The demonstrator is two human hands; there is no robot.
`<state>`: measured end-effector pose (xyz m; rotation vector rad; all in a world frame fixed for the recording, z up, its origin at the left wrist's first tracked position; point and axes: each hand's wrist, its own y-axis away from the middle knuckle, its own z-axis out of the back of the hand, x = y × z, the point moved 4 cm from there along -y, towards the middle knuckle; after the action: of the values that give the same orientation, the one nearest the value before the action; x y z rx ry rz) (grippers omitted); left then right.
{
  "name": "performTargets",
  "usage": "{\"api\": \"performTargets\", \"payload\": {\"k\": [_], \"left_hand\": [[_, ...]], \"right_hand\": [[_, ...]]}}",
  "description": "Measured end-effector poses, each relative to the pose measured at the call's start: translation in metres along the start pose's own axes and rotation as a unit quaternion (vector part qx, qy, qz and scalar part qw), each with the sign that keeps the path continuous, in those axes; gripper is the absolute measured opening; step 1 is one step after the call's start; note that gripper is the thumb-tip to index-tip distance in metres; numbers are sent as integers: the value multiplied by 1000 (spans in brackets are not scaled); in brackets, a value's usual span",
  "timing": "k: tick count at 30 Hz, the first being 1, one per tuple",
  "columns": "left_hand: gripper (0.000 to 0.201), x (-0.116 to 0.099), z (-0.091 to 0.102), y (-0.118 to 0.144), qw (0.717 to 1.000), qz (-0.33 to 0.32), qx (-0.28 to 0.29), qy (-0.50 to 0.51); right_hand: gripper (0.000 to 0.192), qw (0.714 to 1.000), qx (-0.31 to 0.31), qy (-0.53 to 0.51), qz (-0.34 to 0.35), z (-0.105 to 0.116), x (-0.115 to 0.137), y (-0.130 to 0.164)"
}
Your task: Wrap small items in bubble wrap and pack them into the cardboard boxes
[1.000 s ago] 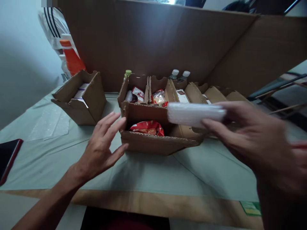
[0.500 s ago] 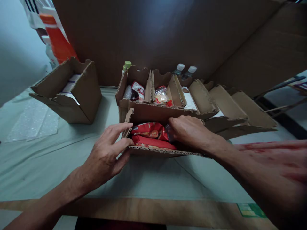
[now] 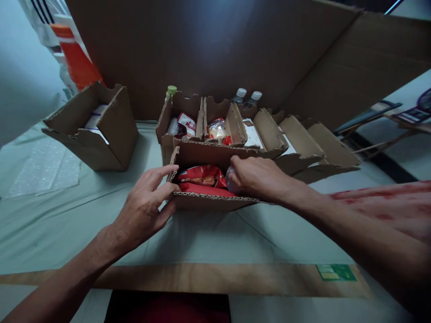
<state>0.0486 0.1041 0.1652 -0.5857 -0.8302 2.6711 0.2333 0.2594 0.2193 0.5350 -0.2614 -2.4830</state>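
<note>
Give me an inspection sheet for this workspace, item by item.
Surface: pale green cloth over a wooden table.
Job's things: open cardboard box holding red snack packets.
Clutter: row of cardboard boxes with packets, bottles behind, separate box at left.
Hands: left hand touches the box's left corner; right hand reaches inside, over a clear packet.
Cables: nothing seen.
Surroundings: tall cardboard sheet behind.

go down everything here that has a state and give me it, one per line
near open-topped brown cardboard box: open, partly filled
red snack packets: lying inside that box
left hand: open, fingers on the box's left corner
right hand: inside the box, curled over a clear wrapped item
separate brown cardboard box at left: open, white packs inside
three capped bottles at the back: upright, caps on
</note>
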Motion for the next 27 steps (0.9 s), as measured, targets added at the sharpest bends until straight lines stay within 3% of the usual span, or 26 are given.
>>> {"api": "performTargets", "payload": {"k": [5,11,14,16,18,19,21,22,24,27], "left_hand": [[12,0,-1,-2,1000,-2,-4,-5],[10,1,-3,-1,1000,0,-7,2],[13,1,-3,-3,1000,10,-9,17],[31,1,0,-1,998,30,-25,50],[61,3,2,7,992,63,-59,89],[73,4,2,14,987,88,-73,109],[86,8,-4,34,972,159,-76,155],[87,10,-11,46,961,199,-67,182],[89,13,-27,65,934,268,-43,232],[92,14,-53,71,904,318,-22,284]], "right_hand": [[25,999,-9,37,12,5,3,-3],[29,998,30,18,45,-21,13,-29],[28,998,33,15,50,-13,8,-21],[29,999,-28,-13,29,1,-8,4],[30,981,-166,-97,-12,10,-32,45],[28,955,-246,-160,-34,9,-45,68],[27,888,-361,-267,-102,-15,-67,108],[25,859,-377,-316,-139,-35,-74,120],[29,826,-354,-421,-123,-81,-69,121],[48,815,-264,-513,-58,-133,-38,89]]}}
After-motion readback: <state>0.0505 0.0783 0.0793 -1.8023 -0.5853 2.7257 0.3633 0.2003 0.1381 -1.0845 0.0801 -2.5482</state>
